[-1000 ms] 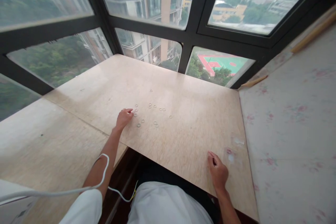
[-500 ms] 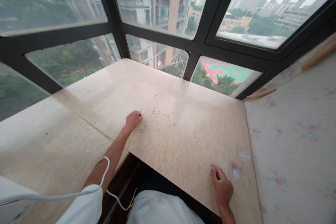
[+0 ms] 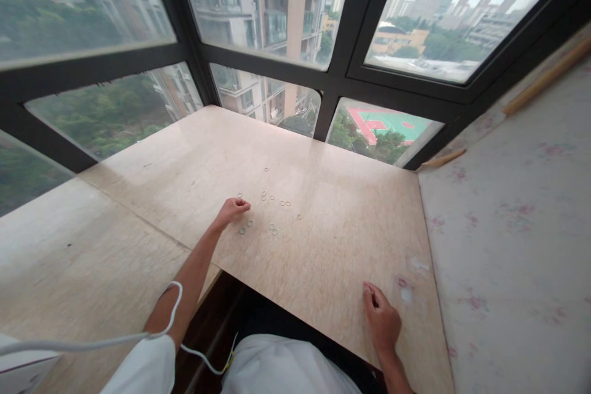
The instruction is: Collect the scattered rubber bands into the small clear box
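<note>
Several small thin rings lie scattered on the beige marble-look surface (image 3: 332,197). My left hand (image 3: 231,212) hovers over or rests at their left side, its thumb and fingers pinched together and pointing right. Whether a ring is in that pinch is too small to see. Just beyond the hand is one pale ring (image 3: 240,196). On its near side lie a greenish ring (image 3: 242,231) and another ring (image 3: 250,223). My right hand (image 3: 383,319) rests by the front right edge, fingers curled and thumb against them. What it holds, if anything, is hidden.
Dark window frames (image 3: 268,68) bound the surface at the back. A flowered wall (image 3: 503,246) stands on the right. A white cable (image 3: 92,342) loops around my left forearm. Clear patches (image 3: 404,290) stick near the right edge, and a seam (image 3: 138,215) crosses the left side.
My left hand has turned from a downward fist to a pinch with the fingertips pointing right. The right hand keeps its curled shape. The whole view has shifted slightly.
</note>
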Available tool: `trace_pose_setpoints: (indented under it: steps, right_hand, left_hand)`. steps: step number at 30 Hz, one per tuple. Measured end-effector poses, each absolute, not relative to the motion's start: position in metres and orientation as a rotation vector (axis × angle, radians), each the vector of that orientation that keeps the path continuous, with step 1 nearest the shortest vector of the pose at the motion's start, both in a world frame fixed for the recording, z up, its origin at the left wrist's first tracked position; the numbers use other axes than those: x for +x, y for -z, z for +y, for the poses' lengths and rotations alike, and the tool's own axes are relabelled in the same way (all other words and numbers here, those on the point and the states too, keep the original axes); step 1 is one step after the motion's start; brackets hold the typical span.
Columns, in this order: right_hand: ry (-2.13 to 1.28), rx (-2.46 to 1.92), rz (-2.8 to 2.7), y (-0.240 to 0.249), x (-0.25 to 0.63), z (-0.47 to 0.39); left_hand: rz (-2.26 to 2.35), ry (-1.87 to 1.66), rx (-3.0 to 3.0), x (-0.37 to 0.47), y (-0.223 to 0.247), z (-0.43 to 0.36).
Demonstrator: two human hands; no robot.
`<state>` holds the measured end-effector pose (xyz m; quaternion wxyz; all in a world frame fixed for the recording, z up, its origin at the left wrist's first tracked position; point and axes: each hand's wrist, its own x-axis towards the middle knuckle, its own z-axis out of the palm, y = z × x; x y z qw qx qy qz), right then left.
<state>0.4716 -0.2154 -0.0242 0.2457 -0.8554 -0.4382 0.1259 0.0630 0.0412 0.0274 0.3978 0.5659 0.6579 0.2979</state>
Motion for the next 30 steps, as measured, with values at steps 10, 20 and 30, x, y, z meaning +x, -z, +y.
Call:
trace_pose_setpoints:
  steps: [10,20,30]
  right_hand:
    - [-0.337,-2.256,-1.187,0.023,0.47,-0.215]
    - [-0.386,-2.148,-1.231,0.016,0.471,-0.213]
    - [-0.325,-2.18,-1.282,0.01,0.469,-0.212]
  left_hand:
    - [0.715,-1.111,0.59,0.143,-0.059,-0.001]
    - [0.735,-0.831,0.757,0.276,-0.075,-0.044]
    - [0.791,-0.594,1.083,0.394,-0.058,-0.097]
